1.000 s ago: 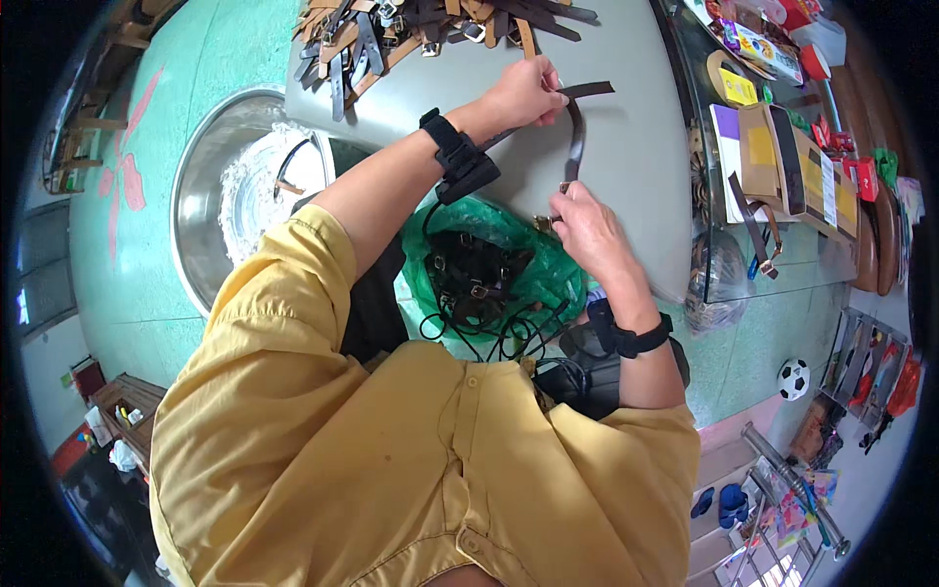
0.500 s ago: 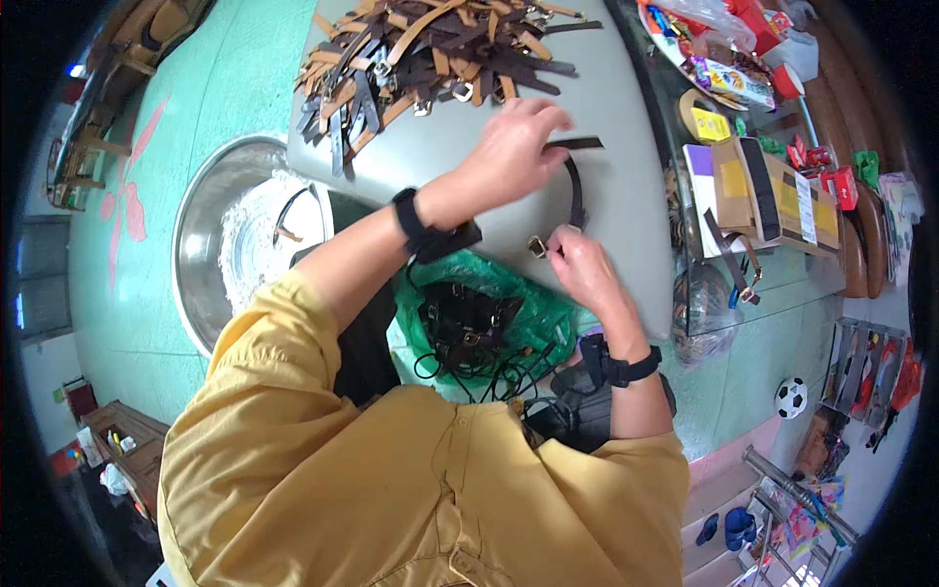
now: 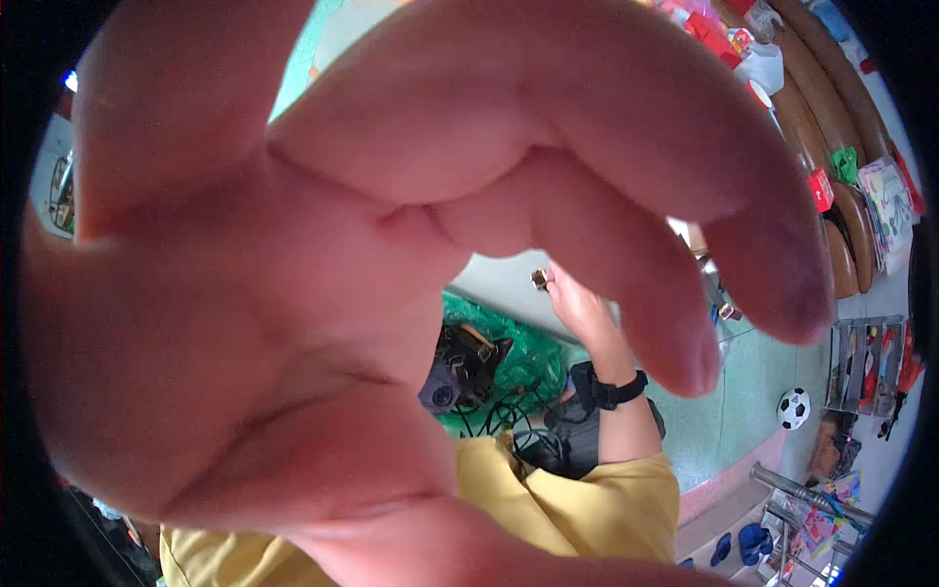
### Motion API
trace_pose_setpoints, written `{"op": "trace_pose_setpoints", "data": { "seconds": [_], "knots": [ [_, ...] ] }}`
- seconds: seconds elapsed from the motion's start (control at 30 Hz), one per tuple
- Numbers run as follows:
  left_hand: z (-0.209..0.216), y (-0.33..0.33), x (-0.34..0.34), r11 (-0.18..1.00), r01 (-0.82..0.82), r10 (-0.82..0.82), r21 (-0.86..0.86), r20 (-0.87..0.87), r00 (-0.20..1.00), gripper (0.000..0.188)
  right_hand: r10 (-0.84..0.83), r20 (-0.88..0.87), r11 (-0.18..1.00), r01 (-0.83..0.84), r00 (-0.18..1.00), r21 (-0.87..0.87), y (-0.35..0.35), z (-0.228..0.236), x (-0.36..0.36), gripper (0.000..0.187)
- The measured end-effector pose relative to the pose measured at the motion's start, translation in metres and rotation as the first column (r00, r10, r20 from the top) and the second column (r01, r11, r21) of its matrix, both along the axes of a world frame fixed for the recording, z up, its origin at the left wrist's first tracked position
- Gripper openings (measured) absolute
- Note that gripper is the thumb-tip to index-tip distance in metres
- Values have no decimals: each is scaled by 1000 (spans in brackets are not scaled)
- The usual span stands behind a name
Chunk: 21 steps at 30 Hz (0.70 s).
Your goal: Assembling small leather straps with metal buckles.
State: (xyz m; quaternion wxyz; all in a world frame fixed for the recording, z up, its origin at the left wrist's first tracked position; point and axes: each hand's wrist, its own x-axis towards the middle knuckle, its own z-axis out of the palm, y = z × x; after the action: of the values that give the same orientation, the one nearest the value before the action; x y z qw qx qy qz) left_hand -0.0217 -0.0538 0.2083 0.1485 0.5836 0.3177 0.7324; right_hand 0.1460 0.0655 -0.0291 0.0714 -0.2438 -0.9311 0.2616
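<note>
My left hand (image 3: 323,264) is raised right before the camera and fills much of the head view. Its fingers are bent but apart, and nothing shows in them. Farther down, my right hand (image 3: 584,313) pinches a dark leather strap by its end with a gold-coloured buckle (image 3: 539,280), over the grey tabletop (image 3: 504,279). The rest of that strap is hidden behind my left hand. Below the table edge lies a green plastic bag (image 3: 523,367) with dark buckled straps (image 3: 468,357) in it.
My left hand covers the pile of straps and the metal basin. A black-and-white ball (image 3: 794,409) lies on the green floor to the right, near a grey rack (image 3: 866,367). A brown sofa (image 3: 797,117) stands at the far right. Black cables (image 3: 499,416) hang by my lap.
My left hand has come up from the table to just before the camera, hiding most of the scene. My right hand has shifted slightly nearer, still pinching the buckle end.
</note>
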Motion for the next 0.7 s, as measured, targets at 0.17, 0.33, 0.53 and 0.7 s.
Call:
{"op": "trace_pose_setpoints", "data": {
  "seconds": [0.17,0.33,0.53,0.7],
  "knots": [
    [-9,-11,0,999,5,-8,36,64,998,61,-4,13,1000,4,1000,-2,10,-7,-3,7],
    [12,-6,-3,992,37,-47,122,80,996,61,-18,-3,1000,18,1000,-11,8,-5,3,7],
    [31,13,-16,956,63,-79,285,46,996,62,-47,111,999,50,993,-20,-6,-6,7,11],
    [39,8,-15,960,90,-127,266,127,984,62,-77,-129,996,72,989,-46,11,-20,12,11]
  ]
}}
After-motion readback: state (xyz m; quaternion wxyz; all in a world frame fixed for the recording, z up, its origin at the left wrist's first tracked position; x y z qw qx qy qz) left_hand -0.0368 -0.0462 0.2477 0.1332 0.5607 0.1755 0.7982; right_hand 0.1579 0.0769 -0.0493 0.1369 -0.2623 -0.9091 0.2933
